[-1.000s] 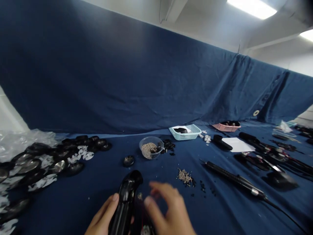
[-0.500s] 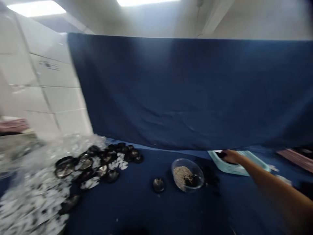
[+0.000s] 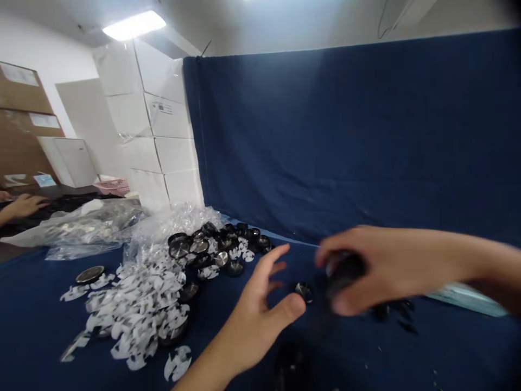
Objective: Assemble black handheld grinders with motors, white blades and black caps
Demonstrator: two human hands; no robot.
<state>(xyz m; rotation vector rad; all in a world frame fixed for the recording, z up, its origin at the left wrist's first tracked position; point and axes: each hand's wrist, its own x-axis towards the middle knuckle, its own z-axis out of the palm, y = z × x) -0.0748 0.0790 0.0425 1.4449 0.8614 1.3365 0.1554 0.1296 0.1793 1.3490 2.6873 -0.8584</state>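
Observation:
My right hand (image 3: 366, 269) is curled around a dark round piece (image 3: 345, 270), blurred by motion, above the blue cloth. My left hand (image 3: 256, 315) reaches up from the bottom edge, thumb and fingers spread with nothing between them. Close by the left thumb lies a small round black piece with a shiny face (image 3: 303, 292). Left of that hand, a heap of round black caps (image 3: 199, 247) mixes with a large pile of thin white curved pieces (image 3: 138, 304). A dark glossy object (image 3: 291, 366) shows at the bottom edge, its kind unclear.
Clear plastic bags (image 3: 163, 228) lie behind the pile. Part of a pale turquoise basket (image 3: 468, 298) shows beneath my right forearm, with black scraps (image 3: 402, 315) beside it. Stacked white boxes (image 3: 150, 119) and a blue curtain (image 3: 325, 141) stand behind. At far left is another person's hand (image 3: 26, 207).
The view has turned left. My right hand has come from the turquoise basket to the middle, and my left hand has entered. The clear bowl of small pale bits is now out of sight.

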